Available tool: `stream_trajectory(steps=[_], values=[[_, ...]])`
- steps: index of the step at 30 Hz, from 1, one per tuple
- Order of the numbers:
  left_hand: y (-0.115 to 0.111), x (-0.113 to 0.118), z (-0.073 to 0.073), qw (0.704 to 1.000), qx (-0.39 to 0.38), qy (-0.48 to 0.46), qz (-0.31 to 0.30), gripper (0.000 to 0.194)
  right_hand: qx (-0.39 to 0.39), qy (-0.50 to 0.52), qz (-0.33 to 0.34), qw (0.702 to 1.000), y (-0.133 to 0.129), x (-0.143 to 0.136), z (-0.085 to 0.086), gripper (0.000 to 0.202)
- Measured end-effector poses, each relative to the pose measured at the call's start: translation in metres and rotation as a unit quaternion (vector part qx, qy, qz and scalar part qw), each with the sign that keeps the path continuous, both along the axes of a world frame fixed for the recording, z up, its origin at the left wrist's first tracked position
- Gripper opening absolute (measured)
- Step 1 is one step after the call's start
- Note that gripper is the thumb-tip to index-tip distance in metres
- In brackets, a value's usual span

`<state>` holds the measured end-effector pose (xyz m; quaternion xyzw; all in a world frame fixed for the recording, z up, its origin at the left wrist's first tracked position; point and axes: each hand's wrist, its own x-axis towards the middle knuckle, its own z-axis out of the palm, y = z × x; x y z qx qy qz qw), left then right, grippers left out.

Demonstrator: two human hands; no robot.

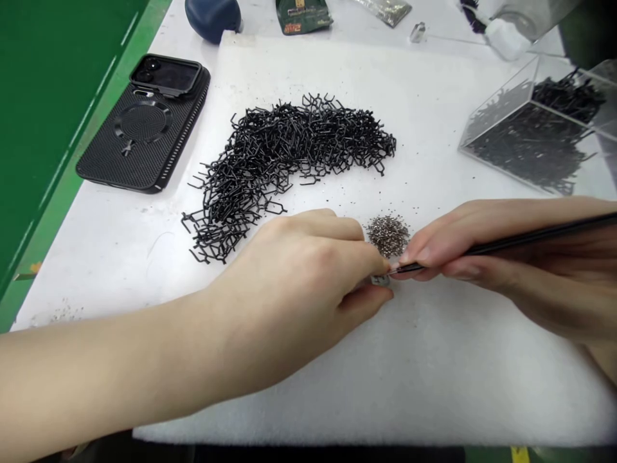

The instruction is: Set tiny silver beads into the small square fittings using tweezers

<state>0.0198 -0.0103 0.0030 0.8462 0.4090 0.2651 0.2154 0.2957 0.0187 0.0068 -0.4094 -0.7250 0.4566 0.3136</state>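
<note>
Between the thumb and fingers of my left hand (308,276) is a small silvery metal block (380,280), mostly covered by the fingertips. My right hand (511,257) grips a thin black pen-like tool (544,235). Its fine tip meets the block at my left fingertips; what lies at the tip is too small to make out. Just beyond the fingertips lies a little heap of tiny shiny metal pieces (388,235). Farther off, a curved pile of bent black wire-like pieces (299,141) spreads over the white foam sheet (434,386).
A black-cased phone (139,125) lies at the left. At the right, a clear box (535,122) holds more black pieces. Along the back are a dark blue rounded object (213,18), a green packet (303,14), a small metal piece (417,32) and a clear bottle (535,19).
</note>
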Motion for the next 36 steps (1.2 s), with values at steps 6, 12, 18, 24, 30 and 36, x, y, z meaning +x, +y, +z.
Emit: stream_trajectory(steps=[6, 12, 18, 24, 30, 36], values=[[-0.003, -0.001, -0.002, 1.0, -0.01, -0.004, 0.0, 0.016, 0.003, -0.01, 0.008, 1.0, 0.003, 0.002, -0.001, 0.01], [-0.002, -0.001, 0.0, 1.0, -0.008, -0.01, 0.001, 0.013, 0.008, -0.008, 0.007, 1.0, 0.004, 0.005, -0.001, 0.007], [0.0, 0.001, 0.002, 1.0, 0.008, -0.005, -0.001, 0.014, -0.043, 0.016, -0.006, 0.999, -0.004, -0.003, 0.004, 0.016], [0.0, 0.002, 0.001, 1.0, 0.005, 0.003, 0.003, 0.013, -0.021, 0.014, 0.022, 0.999, 0.003, -0.002, 0.002, 0.018], [-0.002, -0.002, 0.0, 1.0, 0.0, 0.01, 0.008, 0.016, 0.005, 0.011, 0.024, 1.0, 0.004, -0.001, -0.001, 0.019], [-0.001, -0.001, 0.0, 1.0, 0.003, 0.003, 0.0, 0.012, -0.028, 0.009, -0.004, 1.0, -0.003, -0.006, 0.004, 0.019]])
